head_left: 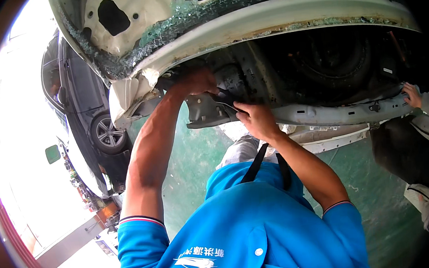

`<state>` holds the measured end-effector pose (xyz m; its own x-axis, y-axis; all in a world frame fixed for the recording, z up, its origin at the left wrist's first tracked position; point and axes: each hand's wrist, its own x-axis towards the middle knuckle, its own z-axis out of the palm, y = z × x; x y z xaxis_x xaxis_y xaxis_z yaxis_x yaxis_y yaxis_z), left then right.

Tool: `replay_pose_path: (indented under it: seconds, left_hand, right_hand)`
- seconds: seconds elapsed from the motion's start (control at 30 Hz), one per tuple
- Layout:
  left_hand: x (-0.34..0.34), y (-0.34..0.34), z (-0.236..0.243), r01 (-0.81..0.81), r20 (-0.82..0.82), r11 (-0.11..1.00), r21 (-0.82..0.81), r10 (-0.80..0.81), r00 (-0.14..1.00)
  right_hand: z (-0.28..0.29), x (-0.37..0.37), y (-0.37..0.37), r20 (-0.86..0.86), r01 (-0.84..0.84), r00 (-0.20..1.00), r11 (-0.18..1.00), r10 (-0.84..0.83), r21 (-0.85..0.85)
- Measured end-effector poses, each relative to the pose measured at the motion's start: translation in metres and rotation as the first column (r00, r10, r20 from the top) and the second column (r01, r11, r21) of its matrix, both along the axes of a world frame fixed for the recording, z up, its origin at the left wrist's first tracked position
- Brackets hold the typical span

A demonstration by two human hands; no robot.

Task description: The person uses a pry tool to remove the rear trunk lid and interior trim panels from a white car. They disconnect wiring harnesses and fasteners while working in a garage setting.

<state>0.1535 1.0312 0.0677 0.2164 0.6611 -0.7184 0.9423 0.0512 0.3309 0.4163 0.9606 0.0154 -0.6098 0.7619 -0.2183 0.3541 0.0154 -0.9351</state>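
Black piece (226, 99) partly hidden by hands (260, 122), co-worker's sleeve (428, 103) cut off

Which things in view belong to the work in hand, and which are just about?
Work in hand:
left hand and right hand
dark piece at the hands
grey metal rail beside them

Just about:
broken glass on the pale car body
dark car, left

one car body (285, 13) — one parked car (77, 76), one spoked wheel (109, 133), two blue sleeves (140, 248)

Green floor (191, 153), dark car (78, 88) at left, bright white glare (20, 127) beyond
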Motion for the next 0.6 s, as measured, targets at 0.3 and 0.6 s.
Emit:
replay_pose_path:
  seconds: [0.3,0.6]
  left_hand:
    - [0.000,0.000,0.005,-0.043,-0.003,0.999,-0.010,0.043,0.999]
    - [0.000,-0.004,0.007,-0.102,-0.022,0.995,0.001,0.102,0.994]
  right_hand:
    - [0.033,0.011,0.043,0.139,-0.249,0.963,0.962,0.232,0.116]
    - [0.053,-0.002,0.046,0.235,-0.251,0.947,0.962,0.221,0.106]
